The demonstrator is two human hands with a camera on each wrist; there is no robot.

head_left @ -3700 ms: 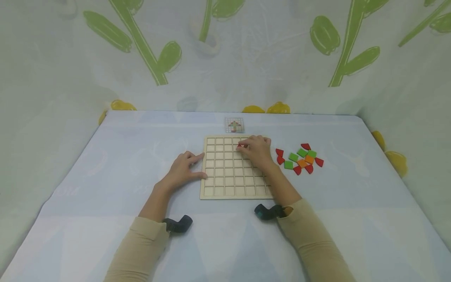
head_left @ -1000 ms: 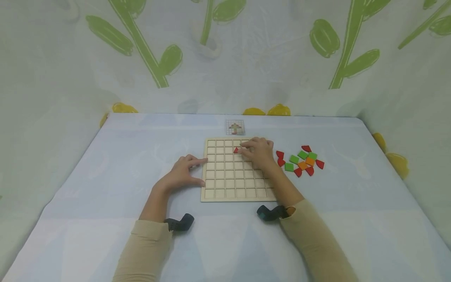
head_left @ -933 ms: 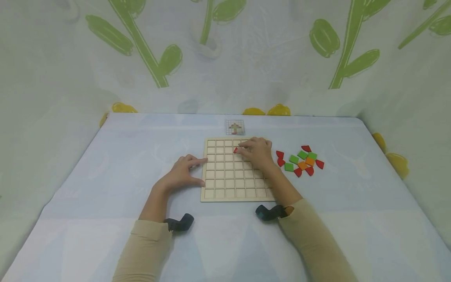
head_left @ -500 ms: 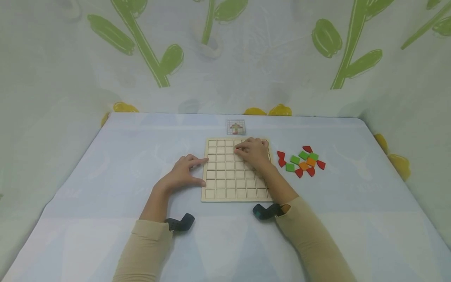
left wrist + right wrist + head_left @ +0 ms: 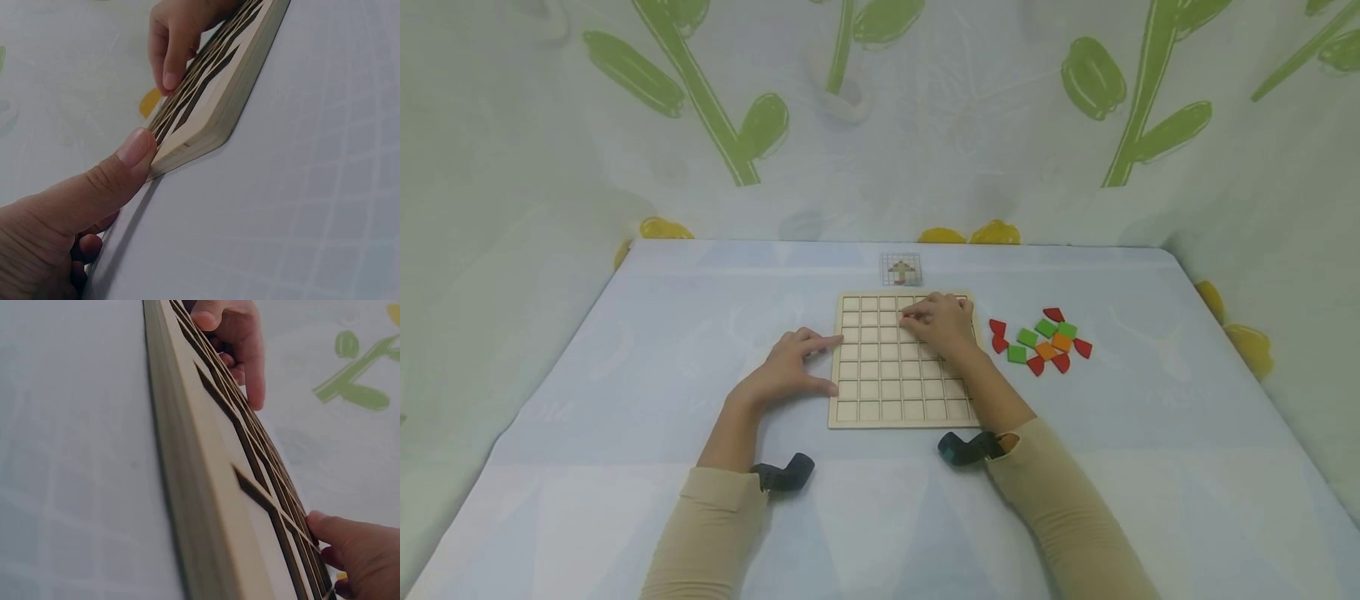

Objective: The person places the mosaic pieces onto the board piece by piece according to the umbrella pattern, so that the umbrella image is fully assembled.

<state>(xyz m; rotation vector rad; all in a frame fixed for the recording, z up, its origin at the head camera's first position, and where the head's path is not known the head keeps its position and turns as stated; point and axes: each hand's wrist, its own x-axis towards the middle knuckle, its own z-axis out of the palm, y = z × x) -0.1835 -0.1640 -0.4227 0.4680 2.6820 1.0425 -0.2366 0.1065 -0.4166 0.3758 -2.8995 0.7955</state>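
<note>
Tabletop (image 5: 880,508) is bearing the board (image 5: 880,368), spread left hand (image 5: 786,367) touching its left edge, near-closed right hand (image 5: 947,323) covering its far part, grip hidden.

The right grip (image 5: 940,323) hides part of the board (image 5: 880,367); the card's (image 5: 901,269) details blur.

Soft even light in the head view, dimmer grey wrist views, near board edge (image 5: 181,456) perhaps slightly blurred
</note>
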